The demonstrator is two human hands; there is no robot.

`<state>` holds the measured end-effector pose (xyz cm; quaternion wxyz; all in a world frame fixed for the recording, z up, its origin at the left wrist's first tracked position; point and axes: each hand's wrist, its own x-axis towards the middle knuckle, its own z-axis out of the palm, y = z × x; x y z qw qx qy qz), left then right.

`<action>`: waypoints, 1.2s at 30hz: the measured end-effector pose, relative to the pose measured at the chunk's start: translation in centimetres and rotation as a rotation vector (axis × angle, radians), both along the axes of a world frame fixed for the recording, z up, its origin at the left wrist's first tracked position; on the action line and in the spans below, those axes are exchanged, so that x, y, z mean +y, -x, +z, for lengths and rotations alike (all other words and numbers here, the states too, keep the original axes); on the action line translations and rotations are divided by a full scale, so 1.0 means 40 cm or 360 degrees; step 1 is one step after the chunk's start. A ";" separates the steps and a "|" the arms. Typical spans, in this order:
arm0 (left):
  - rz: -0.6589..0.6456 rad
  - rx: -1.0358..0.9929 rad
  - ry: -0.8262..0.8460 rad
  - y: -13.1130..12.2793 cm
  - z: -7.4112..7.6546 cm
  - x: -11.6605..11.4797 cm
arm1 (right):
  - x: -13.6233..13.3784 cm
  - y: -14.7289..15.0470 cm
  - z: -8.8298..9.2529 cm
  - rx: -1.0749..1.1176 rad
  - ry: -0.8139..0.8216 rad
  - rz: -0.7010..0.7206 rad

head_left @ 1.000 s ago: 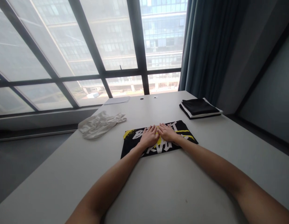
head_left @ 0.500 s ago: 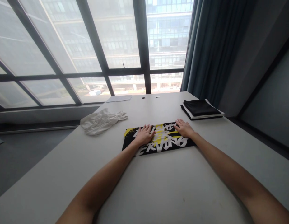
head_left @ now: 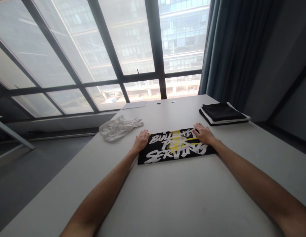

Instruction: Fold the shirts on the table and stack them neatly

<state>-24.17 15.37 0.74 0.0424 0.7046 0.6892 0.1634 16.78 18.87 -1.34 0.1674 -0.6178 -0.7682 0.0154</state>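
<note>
A folded black T-shirt or similar cloth (head_left: 165,154) lies flat on the white table, its front printed with large white lettering and yellow strokes. My left hand (head_left: 141,141) rests over its left end, fingers extended and lying along the upper left corner. On the upper right part of the print, my right hand (head_left: 203,134) lies open with its fingers apart. Both hands press on the cloth from above, and neither lifts it. Part of the left corner is hidden under my left hand.
A crumpled whitish cloth (head_left: 119,128) lies at the table's left edge. Folded black and white fabrics (head_left: 223,112) form a stack at the right. A flat pale sheet (head_left: 135,105) sits at the far end, near the windows. A blue curtain (head_left: 227,49) hangs behind the stack.
My left hand has slid from the middle-left of the print to the cloth's left end, uncovering more lettering. My right hand stays on the right part. The view has shifted slightly.
</note>
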 end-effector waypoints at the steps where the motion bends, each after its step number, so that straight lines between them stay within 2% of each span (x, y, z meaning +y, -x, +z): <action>1: 0.0041 0.0000 -0.0048 0.002 0.009 0.000 | -0.003 0.003 0.006 0.0013 -0.0111 -0.0013; 3: 0.0048 0.0002 -0.0146 -0.003 0.018 -0.012 | -0.015 0.019 0.020 0.0032 -0.0324 -0.0021; 5: -0.0066 0.0014 -0.0199 -0.022 0.011 -0.034 | -0.034 0.051 0.028 0.0035 -0.0422 0.0019; 8: -0.0306 0.0052 -0.0132 -0.064 -0.022 -0.069 | -0.066 0.106 0.015 -0.0009 -0.0267 0.0097; 11: -0.0377 0.0051 -0.0055 -0.083 -0.039 -0.085 | -0.083 0.138 -0.016 -0.0094 -0.0019 0.0120; 13: -0.0339 -0.0015 -0.0110 -0.068 -0.022 -0.086 | -0.083 0.141 -0.035 -0.0129 0.0044 0.0121; 17: -0.0168 -0.0157 -0.0295 0.009 0.049 -0.123 | -0.074 0.134 -0.048 -0.0153 0.0024 0.0107; 20: -0.0110 -0.0133 -0.0095 0.066 0.077 -0.206 | -0.074 0.135 -0.045 -0.0164 0.0017 0.0098; 23: -0.0184 -0.0112 0.0228 0.097 0.065 -0.298 | -0.077 0.139 -0.041 -0.0161 0.0036 0.0087; 25: -0.0174 -0.0125 0.0298 0.104 0.050 -0.335 | -0.079 0.140 -0.039 -0.0162 0.0047 0.0080; 29: -0.0153 -0.0177 0.0377 0.105 0.044 -0.339 | -0.079 0.135 -0.041 -0.0188 0.0035 0.0074; 36: -0.0150 -0.0114 0.0598 0.116 0.081 -0.336 | -0.069 0.126 -0.058 -0.0199 0.0011 0.0086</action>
